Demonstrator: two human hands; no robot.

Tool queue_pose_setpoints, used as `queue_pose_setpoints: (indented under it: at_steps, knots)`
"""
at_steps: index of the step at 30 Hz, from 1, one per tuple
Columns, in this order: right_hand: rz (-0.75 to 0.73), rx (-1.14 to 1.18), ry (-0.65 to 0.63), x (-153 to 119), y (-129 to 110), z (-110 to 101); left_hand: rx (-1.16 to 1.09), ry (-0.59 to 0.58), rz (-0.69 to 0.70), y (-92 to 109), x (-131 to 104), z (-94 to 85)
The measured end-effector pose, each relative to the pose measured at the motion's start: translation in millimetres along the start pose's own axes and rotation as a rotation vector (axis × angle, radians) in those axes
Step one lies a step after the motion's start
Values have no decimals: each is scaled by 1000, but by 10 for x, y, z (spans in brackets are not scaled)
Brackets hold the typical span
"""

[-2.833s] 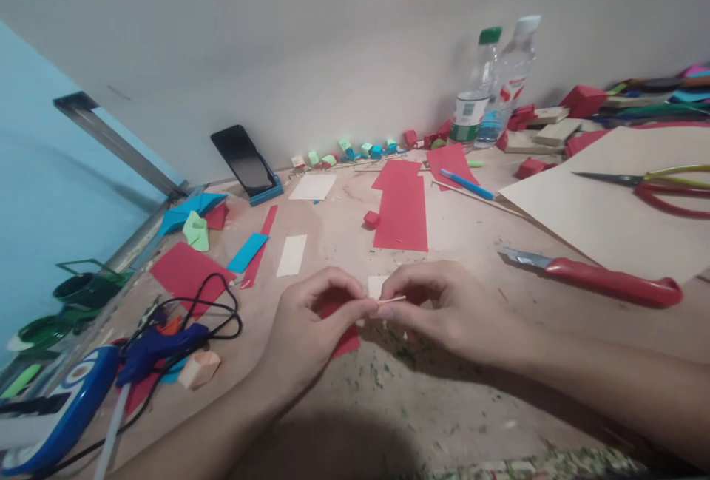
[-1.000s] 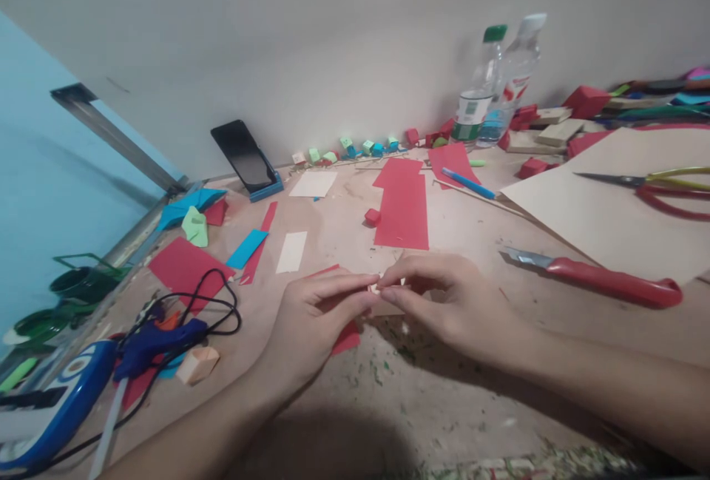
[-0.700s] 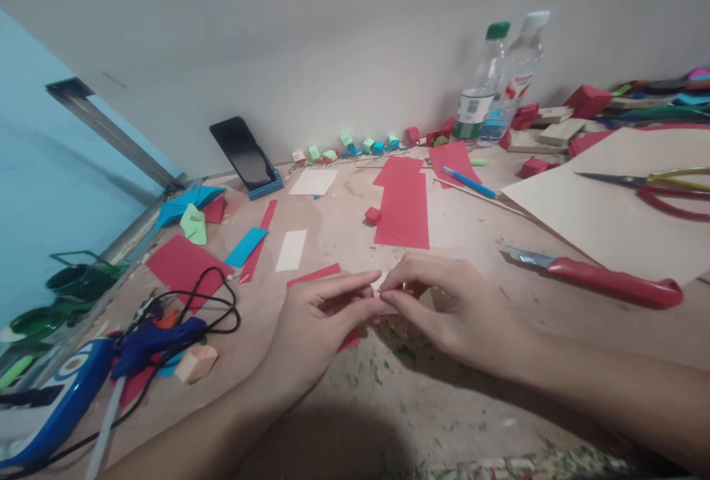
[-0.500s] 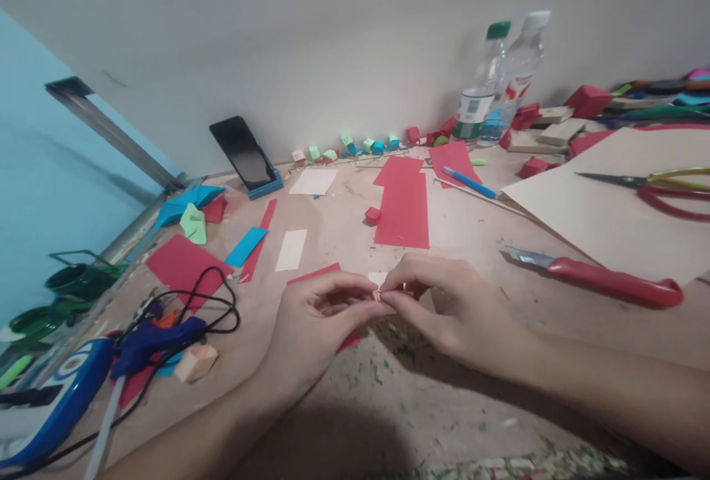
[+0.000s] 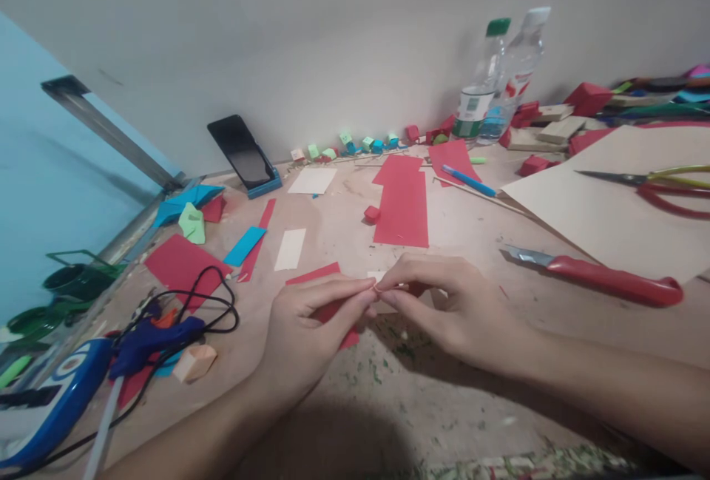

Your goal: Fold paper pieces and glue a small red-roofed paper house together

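In the head view, my left hand and my right hand meet fingertip to fingertip above the table. Both pinch a small pale paper piece; only a thin curled edge shows between the fingers, and its full shape is hidden. Behind the right fingers, a cream paper sheet is partly covered. Red paper lies under the left hand. Beyond the fingertips lie a red paper strip and a small red paper cube.
A red-handled knife and scissors lie at right. To the left are a blue glue gun with a looped black cord and a peach paper box. A phone leans in its stand; two bottles stand at the back.
My left fingers have straightened and shifted slightly, and less of the pale piece shows between the fingertips. My right hand has barely moved.
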State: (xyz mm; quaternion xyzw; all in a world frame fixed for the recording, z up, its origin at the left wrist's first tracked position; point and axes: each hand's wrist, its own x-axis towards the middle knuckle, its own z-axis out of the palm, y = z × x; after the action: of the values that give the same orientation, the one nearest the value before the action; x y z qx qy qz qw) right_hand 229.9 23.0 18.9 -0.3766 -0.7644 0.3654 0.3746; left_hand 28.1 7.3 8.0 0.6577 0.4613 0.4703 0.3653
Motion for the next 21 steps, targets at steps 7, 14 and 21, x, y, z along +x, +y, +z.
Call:
queue_pose_setpoints:
  at_steps: [7, 14, 21]
  knots:
    - [4, -22, -7, 9, -13, 8, -40, -3, -116, -15, -34, 40]
    - [81, 25, 15, 18, -20, 27, -225, -12, -220, -15, -4, 50]
    - [479, 455, -62, 91, 38, 15, -125, -13, -189, -61, 11, 24]
